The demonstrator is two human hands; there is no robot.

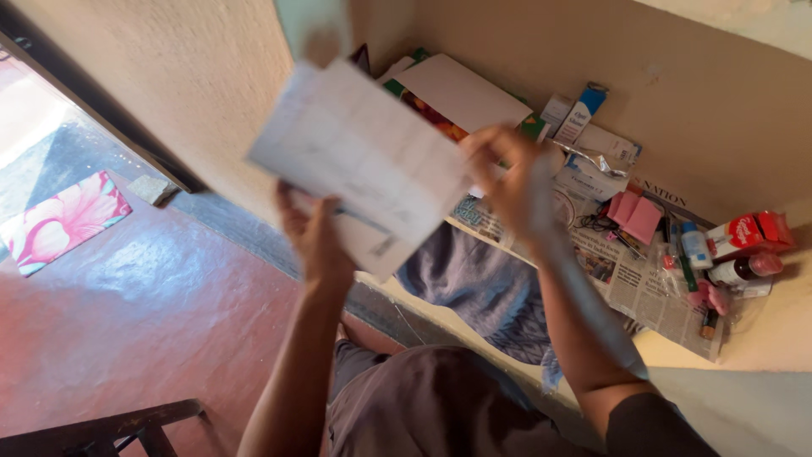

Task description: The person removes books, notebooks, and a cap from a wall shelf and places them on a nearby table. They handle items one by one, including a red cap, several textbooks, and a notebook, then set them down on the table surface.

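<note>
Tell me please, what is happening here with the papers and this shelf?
A person holds up a sheet of white paper with both hands, the left hand at its lower edge and the right hand at its right side. The picture is blurred by motion. Behind the paper is a ledge lined with newspaper, and on it lie small boxes, a dark bottle, pink pieces and a grey cloth.
</note>
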